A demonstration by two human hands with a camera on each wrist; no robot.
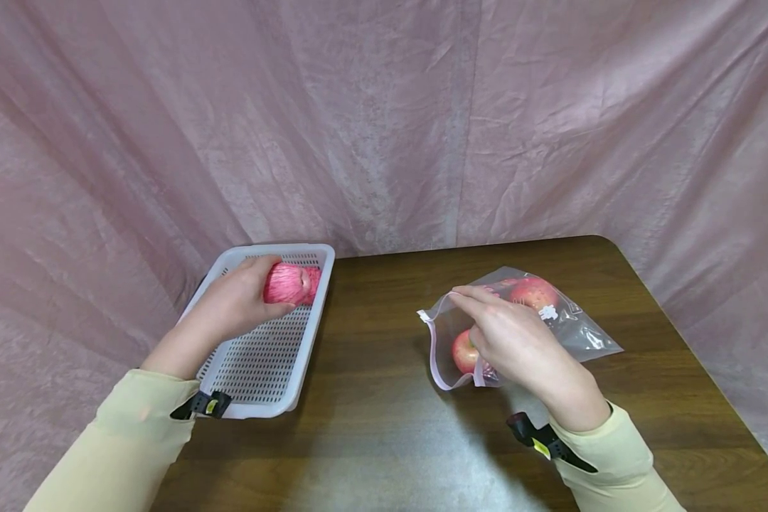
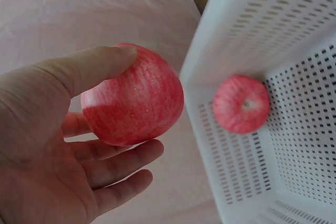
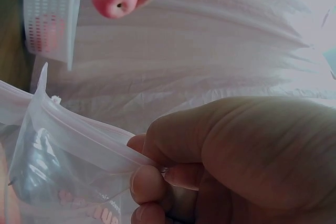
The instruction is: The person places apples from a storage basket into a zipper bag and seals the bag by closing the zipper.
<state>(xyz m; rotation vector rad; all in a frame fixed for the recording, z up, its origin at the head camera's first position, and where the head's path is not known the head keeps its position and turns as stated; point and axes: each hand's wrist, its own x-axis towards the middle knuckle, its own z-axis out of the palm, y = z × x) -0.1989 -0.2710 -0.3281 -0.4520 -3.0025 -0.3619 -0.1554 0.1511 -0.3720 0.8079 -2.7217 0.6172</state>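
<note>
Gripping a round, pink-and-red streaked apple (image 1: 284, 284), the left hand (image 1: 246, 295) in the head view is above the far end of a white, rectangular, perforated plastic basket (image 1: 256, 370). A second red apple (image 1: 314, 279) in the basket is partly hidden behind the held one. On the brown wooden table (image 1: 384, 427), the right hand (image 1: 515, 338) pinches the open mouth of a clear plastic zip bag (image 1: 592, 338), covering its middle. Inside the bag lie a red apple at the back (image 1: 535, 294), blurred by the film, and a yellowish-red apple near the mouth (image 1: 464, 352), partly covered by the hand.

In the left wrist view, the thumb lies on the held apple, which hides part of the fingers beneath; the basket runs off the frame, its apple against the wall.

In the right wrist view, thumb and fingertips pinch the bag's edge. Pink lettering (image 3: 92, 205) is too faint to read, and a pinkish patch (image 3: 7, 198) is cut off at the left. The top edge crops the left hand and basket.
</note>
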